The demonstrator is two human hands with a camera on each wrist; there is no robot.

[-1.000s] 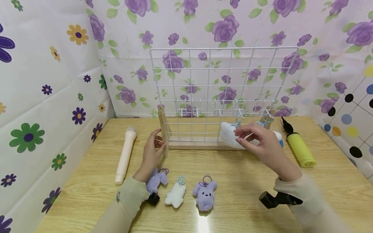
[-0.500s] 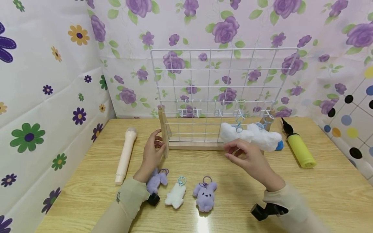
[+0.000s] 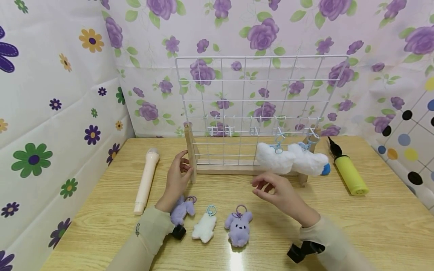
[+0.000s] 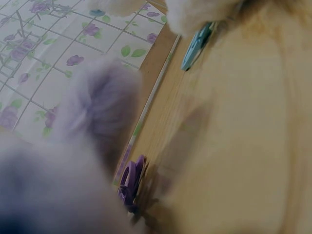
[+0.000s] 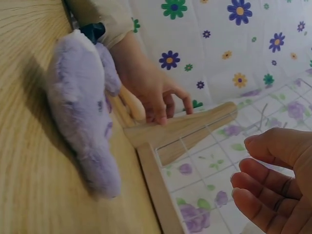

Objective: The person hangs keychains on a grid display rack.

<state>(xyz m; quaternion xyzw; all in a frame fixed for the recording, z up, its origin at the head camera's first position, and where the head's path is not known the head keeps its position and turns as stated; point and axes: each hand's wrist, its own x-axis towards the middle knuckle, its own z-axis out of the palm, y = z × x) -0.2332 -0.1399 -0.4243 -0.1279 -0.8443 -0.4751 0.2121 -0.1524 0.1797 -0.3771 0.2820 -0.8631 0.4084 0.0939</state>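
Note:
My left hand (image 3: 178,175) holds the left wooden leg (image 3: 190,152) of a white wire grid rack (image 3: 232,90), its fingers at the outer side of the leg. My right hand (image 3: 279,192) hovers over the table in front of the rack, fingers loosely bent and holding nothing. Two white plush keychains (image 3: 276,158) hang by blue rings from hooks at the rack's right side, one with a blue part at its end. On the table lie a purple plush keychain (image 3: 239,227), a white plush keychain (image 3: 204,226) and another purple plush keychain (image 3: 181,211), partly hidden by my left wrist.
A pale microphone (image 3: 146,180) lies on the left of the wooden table (image 3: 264,248). At the right lies a yellow hand pump (image 3: 350,175) with a black nozzle. White hooks (image 3: 220,130) sit on the grid's lower left. Flowered cloth (image 3: 149,82) stands behind.
My right hand has drawn back from the hanging white plush keychains, moving left and towards me, so both are in full view. My left hand has stayed at the wooden leg.

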